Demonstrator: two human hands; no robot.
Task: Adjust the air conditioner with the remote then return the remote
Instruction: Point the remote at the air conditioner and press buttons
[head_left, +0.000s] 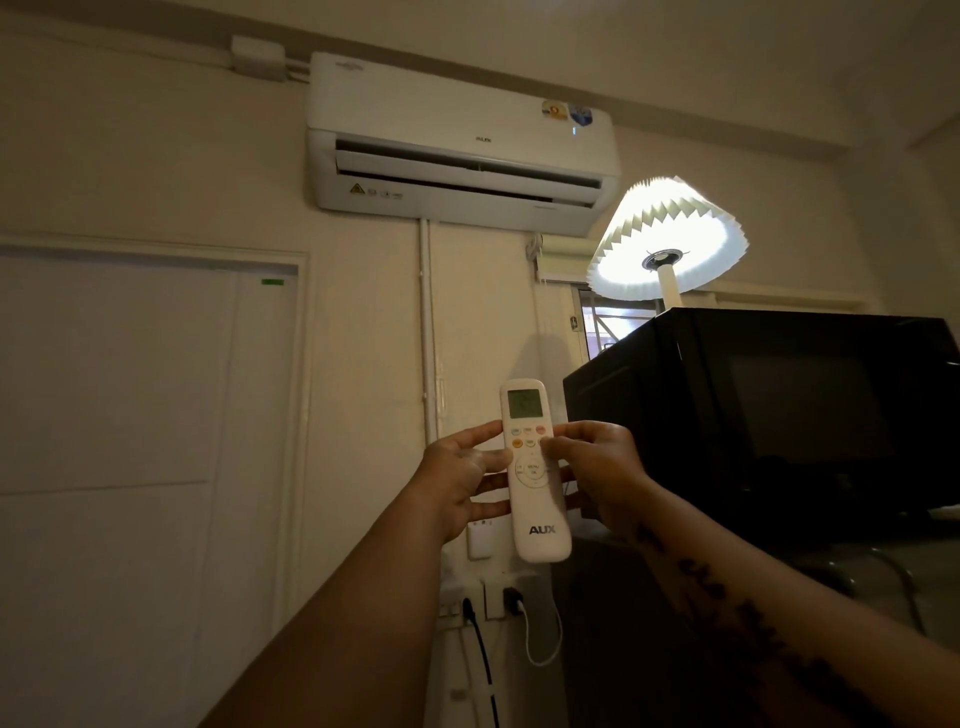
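Observation:
A white air conditioner (462, 140) hangs high on the wall, its louvre open. Below it I hold a white AUX remote (532, 473) upright, its small screen lit and facing me. My left hand (462, 475) grips the remote from the left side, fingers behind it. My right hand (602, 467) holds the right side, with its thumb resting on the buttons near the upper right of the keypad. A white wall holder (479, 540) shows just below the left hand, partly hidden by the remote.
A black microwave (769, 410) stands at the right with a lit pleated lamp (670, 234) behind it. A white door (145, 441) fills the left. Wall sockets (498, 597) with a black and a white cable sit below the remote.

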